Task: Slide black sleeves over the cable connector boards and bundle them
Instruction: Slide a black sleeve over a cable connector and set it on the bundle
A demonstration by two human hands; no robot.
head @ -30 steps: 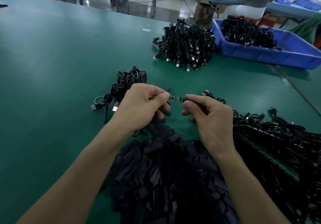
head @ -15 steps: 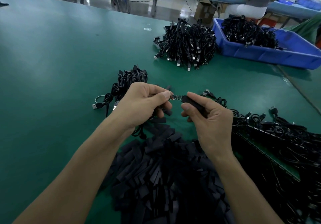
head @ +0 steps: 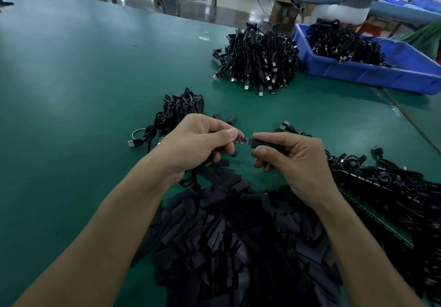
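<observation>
1. Head view, grips. Our left hand pinches the cable end between thumb and forefinger, just behind the bare connector board. Our right hand pinches one black sleeve, its mouth aimed at the board's free end. Both are held just past the far edge of the sleeve pile, above the table.
2. Handling, our judgement. The board looks tiny, light and stiff, and its exposed parts are likely fragile, so we would hold it at the cable root or by its edges. The sleeve looks soft, light and flattened. A pinch on its sides, back from the mouth, should open it.
3. Hard to make out. We cannot tell whether the board tip has entered the sleeve mouth. Our right fingers cover the sleeve's rear end. Our left palm hides the cable's run, though dark cable loops hang below it.
4. Around the pile.
   - A small bundle lies beyond it to the left.
   - A large cable heap lies well beyond it.
   - A blue bin of cables stands beyond it to the right.
   - Loose cables lie right of the pile, cut off by the frame edge.
</observation>
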